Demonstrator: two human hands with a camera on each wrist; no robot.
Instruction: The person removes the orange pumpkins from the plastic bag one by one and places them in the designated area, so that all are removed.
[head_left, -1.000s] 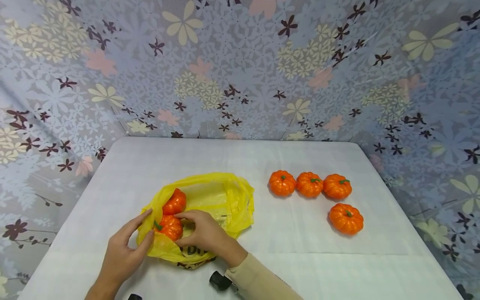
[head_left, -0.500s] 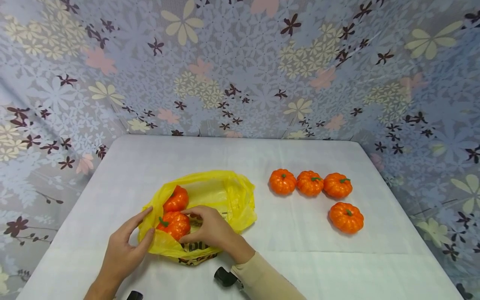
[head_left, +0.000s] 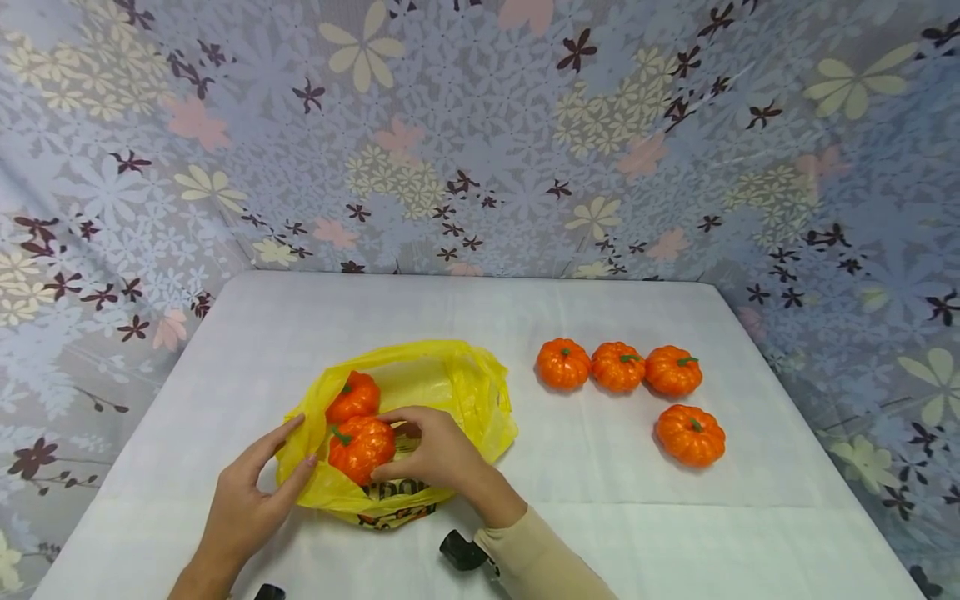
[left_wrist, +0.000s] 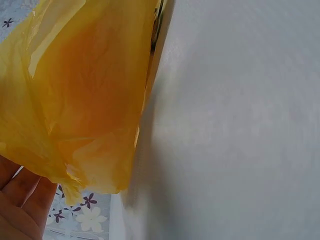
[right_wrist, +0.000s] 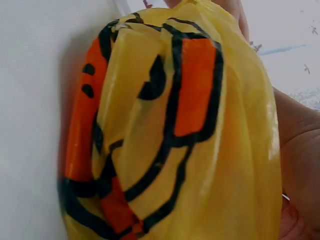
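A crinkled yellow plastic bag (head_left: 480,392) lies on its side on the table with its mouth spread. My left hand (head_left: 247,496) holds its left edge, fingertips and thumb on the plastic. Inside are two orange toy pumpkins. My right hand (head_left: 446,454) reaches in and grips the nearer pumpkin (head_left: 362,450), whose green stem points up and left. The other pumpkin (head_left: 352,397) sits just behind it, partly covered by the bag's fold. In the left wrist view an orange shape glows through the bag (left_wrist: 90,95). Black and orange print covers the bag (right_wrist: 240,130) in the right wrist view.
Three orange pumpkins stand in a row at the back right: a left one (head_left: 563,364), a middle one (head_left: 617,367) and a right one (head_left: 672,372). Another pumpkin (head_left: 691,437) sits nearer. Floral cloth (head_left: 480,142) hangs behind the white-covered table (head_left: 637,542).
My right hand has drawn the nearer pumpkin to the right and slightly up, away from the bag's left edge. My left hand has kept its place on the bag.
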